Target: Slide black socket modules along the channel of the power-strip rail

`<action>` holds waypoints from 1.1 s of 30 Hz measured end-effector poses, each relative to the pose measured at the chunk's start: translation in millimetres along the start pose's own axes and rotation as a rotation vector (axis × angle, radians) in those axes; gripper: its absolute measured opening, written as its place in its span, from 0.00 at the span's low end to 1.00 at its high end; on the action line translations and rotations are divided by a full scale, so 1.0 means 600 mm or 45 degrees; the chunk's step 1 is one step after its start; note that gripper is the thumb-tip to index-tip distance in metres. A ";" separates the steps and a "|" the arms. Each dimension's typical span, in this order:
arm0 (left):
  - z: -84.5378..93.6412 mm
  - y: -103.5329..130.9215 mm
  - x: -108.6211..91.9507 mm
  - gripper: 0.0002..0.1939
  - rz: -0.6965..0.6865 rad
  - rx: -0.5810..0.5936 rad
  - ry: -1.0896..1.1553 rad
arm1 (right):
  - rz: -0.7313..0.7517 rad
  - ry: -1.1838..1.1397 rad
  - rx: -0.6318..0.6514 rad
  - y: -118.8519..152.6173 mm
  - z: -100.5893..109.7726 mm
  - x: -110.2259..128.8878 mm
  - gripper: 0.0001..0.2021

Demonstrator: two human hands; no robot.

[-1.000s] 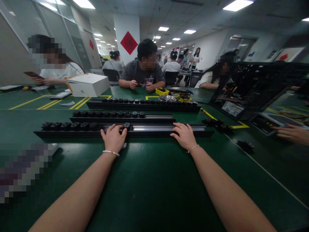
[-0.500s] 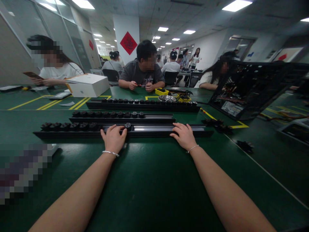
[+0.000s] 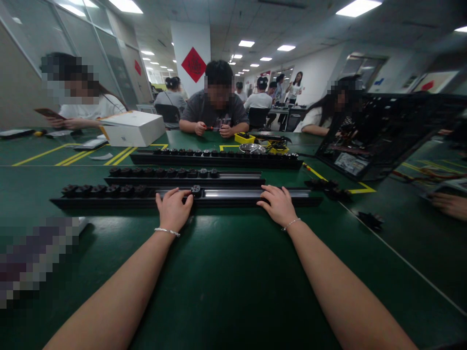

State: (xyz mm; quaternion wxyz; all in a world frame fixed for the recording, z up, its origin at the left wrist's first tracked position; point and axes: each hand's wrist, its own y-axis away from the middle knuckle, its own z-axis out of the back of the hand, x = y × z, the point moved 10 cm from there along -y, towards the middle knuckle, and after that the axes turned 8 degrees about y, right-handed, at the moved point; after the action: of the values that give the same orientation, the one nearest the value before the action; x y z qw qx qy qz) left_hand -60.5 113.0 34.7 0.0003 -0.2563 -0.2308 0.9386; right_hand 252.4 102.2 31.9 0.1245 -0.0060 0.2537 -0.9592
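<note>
A long black track rail (image 3: 233,200) with a shiny channel lies across the green table in front of me. Several round black socket modules (image 3: 105,191) sit along its left part, and one single socket module (image 3: 196,191) stands apart near the middle. My left hand (image 3: 173,209) is curled over the rail with its thumb against that single module; the other fingertips are partly hidden. Farther right, my right hand (image 3: 279,204) grips the rail, thumb at the front edge and fingers over the top.
Behind lie a shorter rail (image 3: 182,181) and a longer rail (image 3: 219,159), both bearing modules. Loose black modules (image 3: 370,219) lie right of my rail. A black open case (image 3: 365,141) stands at the right, a white box (image 3: 134,129) at the back left. A co-worker (image 3: 215,109) sits opposite.
My left hand and the single module have shifted slightly right along the rail. My right hand stays put. Another person's hand has appeared at the right edge.
</note>
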 end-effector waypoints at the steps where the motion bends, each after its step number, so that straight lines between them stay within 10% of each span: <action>1: 0.000 0.000 0.000 0.17 -0.002 0.000 0.004 | 0.000 -0.002 0.000 0.000 0.000 0.000 0.11; 33: -0.006 0.004 -0.020 0.14 -0.146 0.026 0.034 | -0.006 -0.005 0.018 -0.001 0.001 0.000 0.11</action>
State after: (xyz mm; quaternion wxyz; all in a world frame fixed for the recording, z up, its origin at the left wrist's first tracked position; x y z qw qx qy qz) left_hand -48.2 110.9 36.7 0.0598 -0.2553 -0.2353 0.9359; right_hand 252.6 102.4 32.4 0.1228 -0.0078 0.2467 -0.9613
